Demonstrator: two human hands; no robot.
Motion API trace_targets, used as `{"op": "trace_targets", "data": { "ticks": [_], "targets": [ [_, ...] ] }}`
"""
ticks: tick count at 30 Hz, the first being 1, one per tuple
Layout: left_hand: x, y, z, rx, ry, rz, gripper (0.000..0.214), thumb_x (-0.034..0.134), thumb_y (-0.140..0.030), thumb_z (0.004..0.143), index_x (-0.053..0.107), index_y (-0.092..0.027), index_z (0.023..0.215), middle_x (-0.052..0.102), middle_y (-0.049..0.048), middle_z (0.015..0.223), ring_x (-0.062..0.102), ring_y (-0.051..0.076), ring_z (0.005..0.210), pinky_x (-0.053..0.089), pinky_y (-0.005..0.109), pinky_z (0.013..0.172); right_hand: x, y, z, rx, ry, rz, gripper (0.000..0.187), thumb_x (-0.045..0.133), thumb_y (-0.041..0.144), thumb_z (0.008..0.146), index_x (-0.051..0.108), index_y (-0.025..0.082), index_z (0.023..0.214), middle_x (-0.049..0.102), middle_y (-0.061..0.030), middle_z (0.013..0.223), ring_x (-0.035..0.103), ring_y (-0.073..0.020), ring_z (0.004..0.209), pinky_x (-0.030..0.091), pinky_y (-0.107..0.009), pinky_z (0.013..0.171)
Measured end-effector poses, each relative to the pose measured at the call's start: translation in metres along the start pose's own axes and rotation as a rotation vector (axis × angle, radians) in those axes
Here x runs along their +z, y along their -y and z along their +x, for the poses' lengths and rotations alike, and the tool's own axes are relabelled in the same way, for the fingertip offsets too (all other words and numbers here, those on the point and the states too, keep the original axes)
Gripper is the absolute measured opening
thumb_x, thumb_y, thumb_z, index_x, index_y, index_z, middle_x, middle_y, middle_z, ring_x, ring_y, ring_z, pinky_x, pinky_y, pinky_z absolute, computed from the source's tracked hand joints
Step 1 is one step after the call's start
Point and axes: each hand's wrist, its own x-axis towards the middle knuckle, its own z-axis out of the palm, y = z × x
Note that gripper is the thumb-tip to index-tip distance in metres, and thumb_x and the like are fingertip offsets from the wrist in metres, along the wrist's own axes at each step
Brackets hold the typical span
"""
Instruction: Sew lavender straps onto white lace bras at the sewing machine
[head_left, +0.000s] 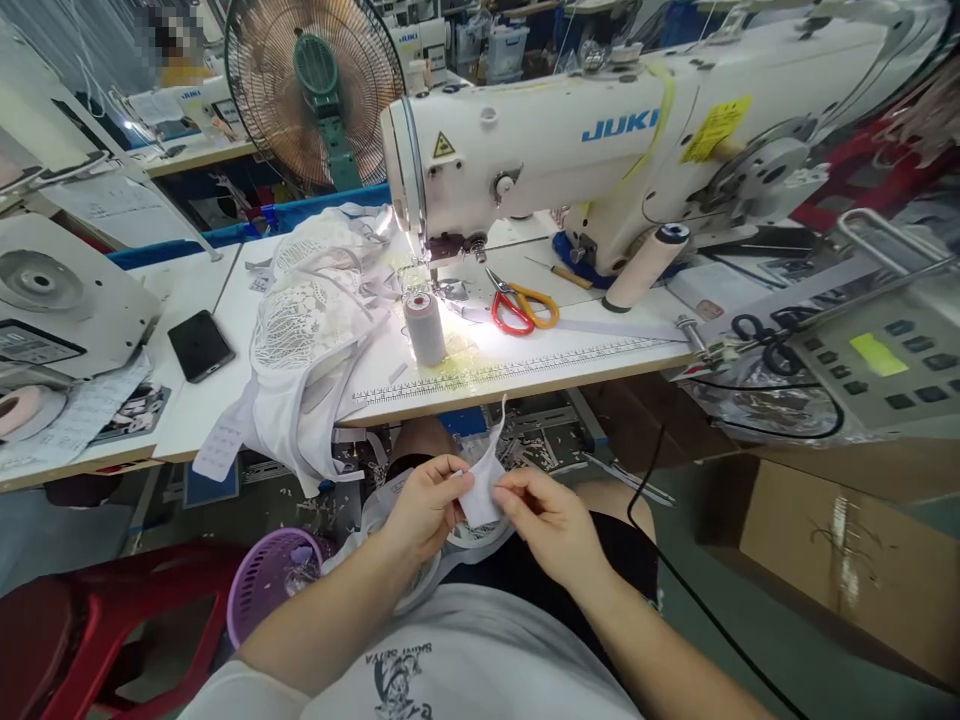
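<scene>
Over my lap, my left hand (435, 500) pinches the left edge of a white bra (482, 490) between thumb and fingers. My right hand (551, 515) grips the same piece from the right, fingertips pressed together. A thin strap end sticks up above the held part, and lace cups hang below it across my thighs, partly hidden by my hands. On the table to the upper left lies a pile of white lace bras (300, 320), some hanging over the front edge. Ahead stands a white sewing machine (540, 140) with its lamp lit.
Red-and-orange scissors (517, 308), a grey thread cone (425, 332) and a pink thread cone (646, 268) are near the needle. A phone (200, 345) lies left. A purple basket (251, 590), red stool (90, 620) and cardboard box (847, 550) stand below. A black cable (697, 600) crosses at right.
</scene>
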Motion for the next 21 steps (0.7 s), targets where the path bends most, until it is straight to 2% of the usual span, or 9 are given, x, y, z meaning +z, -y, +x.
{"op": "trace_targets", "data": {
  "ticks": [3,7,12,21],
  "targets": [
    [-0.0015,0.0002,0.0007,0.017,-0.006,0.014,0.033,0.08,-0.029,0.052,0.054,-0.013,0.066,0.056,-0.0022,0.055,0.05,0.008,0.047,0.04,0.021,0.048,0.0075,-0.0005,-0.001,0.045,0.052,-0.017,0.016,0.05,0.029,0.082,0.056,0.018,0.071,0.051,0.0013,0.058,0.046,-0.0099,0.051,0.038,-0.02,0.044],
    [-0.0025,0.0007,0.0029,0.039,0.0,0.026,0.031,0.078,-0.029,0.054,0.054,-0.013,0.065,0.055,-0.0027,0.054,0.049,0.008,0.046,0.04,0.021,0.048,0.0063,-0.0021,0.0015,0.059,0.09,-0.065,0.016,0.047,0.028,0.083,0.056,0.018,0.074,0.055,-0.0002,0.061,0.05,-0.0112,0.053,0.04,-0.021,0.046],
    [-0.0032,0.0008,0.0034,0.047,-0.001,0.018,0.03,0.078,-0.028,0.053,0.054,-0.014,0.065,0.056,-0.0022,0.055,0.051,0.008,0.048,0.041,0.021,0.05,0.0028,-0.0031,0.0037,0.044,0.098,-0.143,0.017,0.048,0.025,0.081,0.06,0.017,0.072,0.057,-0.001,0.061,0.052,-0.0127,0.056,0.043,-0.023,0.051],
    [-0.0021,-0.0003,0.0023,0.033,0.017,0.033,0.029,0.077,-0.029,0.054,0.055,-0.014,0.064,0.055,-0.0023,0.054,0.05,0.008,0.046,0.039,0.021,0.049,0.0014,-0.0013,0.0024,0.015,0.081,-0.167,0.017,0.048,0.023,0.08,0.06,0.018,0.07,0.057,-0.0006,0.059,0.052,-0.013,0.056,0.043,-0.023,0.051]
  ]
}}
